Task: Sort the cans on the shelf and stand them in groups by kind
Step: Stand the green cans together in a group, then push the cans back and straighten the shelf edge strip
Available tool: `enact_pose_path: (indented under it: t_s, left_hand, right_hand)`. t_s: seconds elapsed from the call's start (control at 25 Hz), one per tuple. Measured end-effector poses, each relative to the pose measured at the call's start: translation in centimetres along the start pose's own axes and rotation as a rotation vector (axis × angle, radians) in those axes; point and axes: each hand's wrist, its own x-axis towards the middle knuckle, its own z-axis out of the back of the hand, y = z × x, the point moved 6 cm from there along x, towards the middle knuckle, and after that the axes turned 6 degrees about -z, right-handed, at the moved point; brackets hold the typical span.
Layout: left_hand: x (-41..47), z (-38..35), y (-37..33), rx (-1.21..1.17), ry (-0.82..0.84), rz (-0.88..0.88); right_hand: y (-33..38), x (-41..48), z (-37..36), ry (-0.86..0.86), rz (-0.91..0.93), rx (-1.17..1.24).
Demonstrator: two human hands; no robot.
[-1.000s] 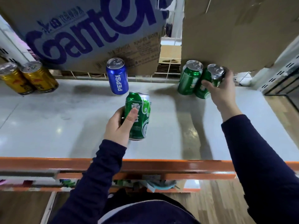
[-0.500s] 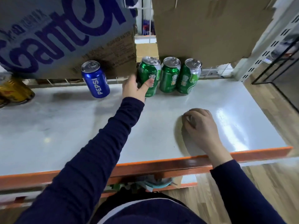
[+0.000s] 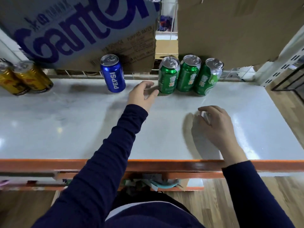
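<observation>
From the head camera we look down on a pale shelf [image 3: 65,129] with an orange rail [image 3: 164,165] along its near edge. At the back, right of centre, 3 green cans stand upright in a row: the left green can [image 3: 167,78], the middle green can [image 3: 188,76] and the right green can [image 3: 207,79], each just beside its neighbour, and we cannot tell if they touch. The Pepsi can [image 3: 113,74] stands alone at the back, left of them and apart. Far left, 2 gold cans [image 3: 34,78] stand side by side, well apart from the Pepsi can. Our left hand [image 3: 142,96] reaches between the Pepsi can and the left green can, fingers relaxed and grasping nothing; its thumb tip sits right at the base of the left green can, and we cannot tell whether it touches. Our right hand [image 3: 215,127] rests on the shelf nearer the rail, well short of the green cans, fingers loosely curled with the tips down, nothing in it. Both arms wear dark sleeves [image 3: 115,153]. A printed box [image 3: 82,30] hangs over the back left and a plain box [image 3: 230,27] over the back right. Wood floor [image 3: 213,203] shows below the rail
</observation>
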Motion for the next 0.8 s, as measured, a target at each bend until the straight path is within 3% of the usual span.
enact_pose_path:
  t_s: [0.16,0.36,0.6,0.8]
  left_hand:
    - [-5.8,6.7,2.5,0.056,-0.058,-0.004]
    - [-13.5,19.3,5.1,0.347,-0.241,-0.044]
    - [-29.0,35.7,10.6,0.484,-0.505,0.211]
    - [-39.3,46.6,14.1,0.54,-0.625,0.35]
  right_hand:
    - [5.4,0.3,-1.8,0.017,0.115,0.081]
    - [16.8,-2.5,-8.9,0.184,0.349,0.159]
    - [33.3,-10.4,-17.7,0.36,0.627,0.226]
    - [45.6,-18.9,-24.3,0.474,0.748,0.308]
